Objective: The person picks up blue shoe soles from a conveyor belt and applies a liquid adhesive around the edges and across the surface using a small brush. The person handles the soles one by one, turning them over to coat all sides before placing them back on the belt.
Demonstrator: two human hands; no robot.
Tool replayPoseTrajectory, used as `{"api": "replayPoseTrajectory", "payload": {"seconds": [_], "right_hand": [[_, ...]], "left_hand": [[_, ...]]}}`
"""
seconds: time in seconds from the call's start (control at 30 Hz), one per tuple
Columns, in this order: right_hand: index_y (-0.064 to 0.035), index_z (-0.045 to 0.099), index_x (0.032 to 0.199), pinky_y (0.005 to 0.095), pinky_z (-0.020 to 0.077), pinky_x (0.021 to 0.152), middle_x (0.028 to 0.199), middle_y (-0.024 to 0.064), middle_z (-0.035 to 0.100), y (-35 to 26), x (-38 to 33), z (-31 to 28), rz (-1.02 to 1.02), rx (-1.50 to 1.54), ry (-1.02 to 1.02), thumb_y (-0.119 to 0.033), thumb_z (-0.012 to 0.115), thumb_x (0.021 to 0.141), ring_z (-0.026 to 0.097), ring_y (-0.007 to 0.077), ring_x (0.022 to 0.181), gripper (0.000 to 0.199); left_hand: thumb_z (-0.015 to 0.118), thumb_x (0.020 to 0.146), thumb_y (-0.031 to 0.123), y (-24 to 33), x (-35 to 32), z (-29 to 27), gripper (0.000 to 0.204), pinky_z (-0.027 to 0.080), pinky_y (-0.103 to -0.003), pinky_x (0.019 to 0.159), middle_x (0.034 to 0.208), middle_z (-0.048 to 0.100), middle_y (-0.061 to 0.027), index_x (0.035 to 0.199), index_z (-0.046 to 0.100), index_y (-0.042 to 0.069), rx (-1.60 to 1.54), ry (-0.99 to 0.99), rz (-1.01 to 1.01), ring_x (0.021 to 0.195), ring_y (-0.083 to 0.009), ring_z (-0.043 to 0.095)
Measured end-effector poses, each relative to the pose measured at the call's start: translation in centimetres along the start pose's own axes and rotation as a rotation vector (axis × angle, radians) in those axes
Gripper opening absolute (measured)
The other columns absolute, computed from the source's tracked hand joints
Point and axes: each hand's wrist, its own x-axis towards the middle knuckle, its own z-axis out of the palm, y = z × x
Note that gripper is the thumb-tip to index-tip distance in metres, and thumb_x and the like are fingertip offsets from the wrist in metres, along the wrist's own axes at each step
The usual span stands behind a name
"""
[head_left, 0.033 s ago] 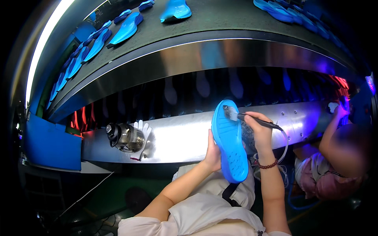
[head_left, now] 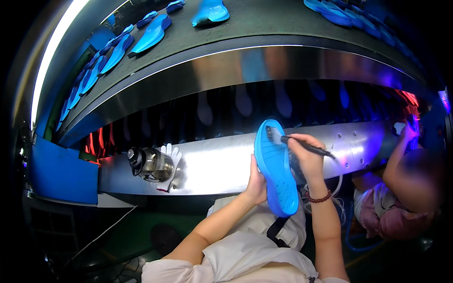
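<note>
Currently, L hand [head_left: 257, 185] grips bright-blue, foot-shaped, rubbery-looking sole [head_left: 278, 170] by near edge of shiny steel bench [head_left: 212, 162]; R hand [head_left: 309, 158] holds black-handled, pale-bristled brush [head_left: 304, 145] at sole's far end. Prob. mid-brushing; can't tell what's left.

Both hands [head_left: 257, 186] [head_left: 310, 159] grip, the right reaching farther forward.

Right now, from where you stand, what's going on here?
The person's left hand holds up a blue shoe sole, while the right hand holds a brush at its upper end. On the metal ledge, a jar sits next to a white glove. More soles lie beyond, and another person is off to the right.
</note>
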Motion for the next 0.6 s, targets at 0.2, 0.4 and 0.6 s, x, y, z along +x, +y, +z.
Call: {"api": "replayPoseTrajectory", "payload": {"seconds": [0.2, 0.4, 0.6], "right_hand": [[-0.0021, 0.066, 0.081, 0.0306, 0.0489, 0.068, 0.077, 0.0142, 0.064, -0.6, -5.3, 1.0, -0.500, -0.481, -0.354, -0.005, 0.069, 0.064, 0.063, 0.0242, 0.072, 0.017], [0.0027, 0.065, 0.086, 0.0294, 0.0485, 0.075, 0.084, 0.0142, 0.066, -3.9, -3.9, -2.1, -0.222, -0.164, -0.529, -0.003, 0.067, 0.068, 0.063, 0.0188, 0.077, 0.020], [0.0012, 0.066, 0.085, 0.0271, 0.0486, 0.071, 0.085, 0.0115, 0.065, -4.1, -2.4, -0.3, -0.387, -0.197, -0.485, -0.001, 0.069, 0.068, 0.062, 0.0183, 0.076, 0.018]], "left_hand": [[0.003, 0.074, 0.078, 4.4, -1.1, 0.2, 0.096, 0.041, -0.042, 0.090, 0.107, 0.054, -0.0158, 0.124, 0.043, 0.005, 0.131, 0.320, 0.078, 0.100, -0.0284, 0.052], [0.002, 0.073, 0.079, 4.9, -2.6, 1.8, 0.099, 0.044, -0.046, 0.087, 0.107, 0.053, -0.0179, 0.125, 0.041, 0.005, 0.054, 0.120, 0.016, 0.096, -0.0301, 0.055], [0.010, 0.076, 0.077, 3.7, -1.8, 5.3, 0.091, 0.041, -0.044, 0.093, 0.119, 0.049, -0.0162, 0.132, 0.035, 0.009, 0.042, 0.246, 0.046, 0.106, -0.0287, 0.051]]}}
